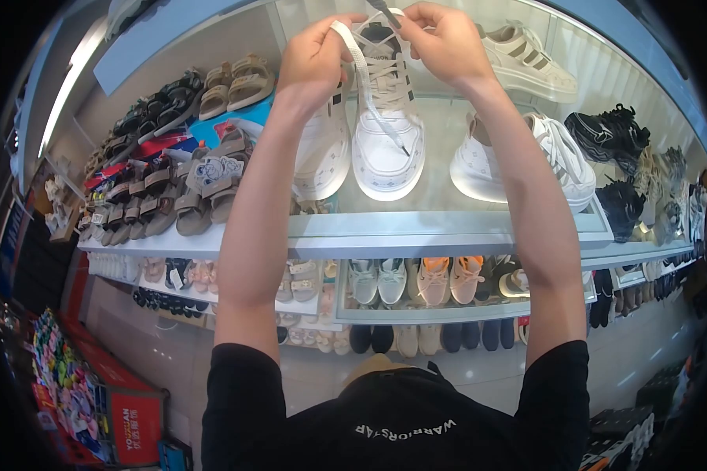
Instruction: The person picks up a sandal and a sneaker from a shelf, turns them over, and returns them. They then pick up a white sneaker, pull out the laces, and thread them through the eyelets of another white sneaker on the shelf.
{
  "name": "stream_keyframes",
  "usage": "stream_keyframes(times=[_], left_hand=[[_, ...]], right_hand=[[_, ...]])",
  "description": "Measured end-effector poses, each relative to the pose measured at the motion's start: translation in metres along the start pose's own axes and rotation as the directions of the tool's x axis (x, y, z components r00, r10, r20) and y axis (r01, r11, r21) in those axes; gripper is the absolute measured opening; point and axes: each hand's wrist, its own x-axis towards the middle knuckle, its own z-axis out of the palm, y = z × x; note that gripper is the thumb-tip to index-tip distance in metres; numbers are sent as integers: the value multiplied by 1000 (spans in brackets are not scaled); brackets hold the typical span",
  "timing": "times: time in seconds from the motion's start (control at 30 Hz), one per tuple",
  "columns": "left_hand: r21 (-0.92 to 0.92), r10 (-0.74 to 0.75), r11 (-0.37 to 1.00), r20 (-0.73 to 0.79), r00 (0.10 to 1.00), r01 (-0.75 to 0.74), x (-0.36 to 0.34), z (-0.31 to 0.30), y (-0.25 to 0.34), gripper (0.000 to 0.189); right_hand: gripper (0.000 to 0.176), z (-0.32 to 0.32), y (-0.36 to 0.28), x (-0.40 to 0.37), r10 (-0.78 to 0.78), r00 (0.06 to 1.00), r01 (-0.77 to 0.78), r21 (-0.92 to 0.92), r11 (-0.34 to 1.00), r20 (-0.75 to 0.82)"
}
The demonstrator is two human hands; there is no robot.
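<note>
A white sneaker [386, 149] with a patterned toe stands on the glass shelf, its toe towards me. My left hand [316, 59] is closed in a pinch on the flat cream shoelace [361, 67] beside the collar. The lace's loose end hangs over the toe and finishes in a dark tip. On the collar's other side my right hand [448, 47] pinches the lace near the top eyelets. A dark grey strip [383, 9] sticks up by its fingers; I cannot make out what it is. Against my left forearm's side stands a matching white sneaker [322, 161].
Right of the sneaker are more white shoes [479, 169] and a beige sneaker [530, 63]. Sandals [204, 177] fill the shelf at left, black shoes [609, 137] the right. The glass shelf edge [401, 228] runs before me, above lower rows of shoes [436, 281].
</note>
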Motion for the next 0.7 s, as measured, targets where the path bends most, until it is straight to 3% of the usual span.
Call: stream_keyframes(times=[0.1, 0.13, 0.17, 0.2, 0.23, 0.27, 0.33, 0.37, 0.43, 0.57, 0.6, 0.63, 0.67, 0.7], left_hand=[[-21, 25, 999, 9, 1000, -24, 5, 1, -10, 38], [-79, 54, 995, 24, 998, -52, 5, 1, -10, 38], [-78, 53, 996, 23, 998, -51, 5, 0, -10, 38], [-72, 17, 997, 105, 994, -9, 3, 0, -5, 40], [-62, -20, 998, 188, 982, 32, 1, 0, -1, 44], [-62, -20, 998, 191, 981, 33, -2, 3, 0, 44], [-59, -48, 996, 221, 974, 63, -5, 8, 1, 48], [-59, -49, 996, 222, 974, 64, -5, 8, 2, 48], [69, -121, 992, 237, 964, 108, -5, 4, 5, 42], [51, -113, 993, 253, 961, 104, 2, -2, -11, 43], [-128, -80, 985, 267, 960, 118, 1, 0, -10, 41], [-304, -44, 944, 276, 960, 130, 1, 1, -8, 39], [-304, -42, 944, 277, 960, 129, 0, 2, -6, 39], [-365, -63, 917, 266, 962, 161, -1, 2, -1, 34]], right_hand=[[21, -2, 6, 0, -52, 979, 51, -9, 999, -196], [24, -5, 19, 1, -553, 825, 383, -603, 700, -118], [24, -8, 33, 4, -553, 825, 384, -601, 701, -118], [24, -16, 18, 4, -238, 961, 213, -171, 962, -138], [23, -20, 10, 3, 76, 997, -73, 276, 958, -2], [23, -20, 12, 2, 79, 997, -74, 276, 958, -4], [23, -19, 12, 0, 24, 998, -53, 736, 675, 51], [23, -24, 12, -1, 25, 998, -54, 736, 675, 50], [21, -39, 1, -6, -36, 972, -183, 847, 499, 231], [17, -42, 11, -10, 89, 980, -200, 861, 467, 180], [22, -54, 4, -8, -100, 949, -163, 734, 659, 300], [27, -63, -3, -7, -249, 861, -66, 583, 810, 444], [25, -66, -9, -8, -351, 740, 44, 480, 876, 573], [25, -67, -9, -12, -352, 741, 47, 479, 876, 572]])
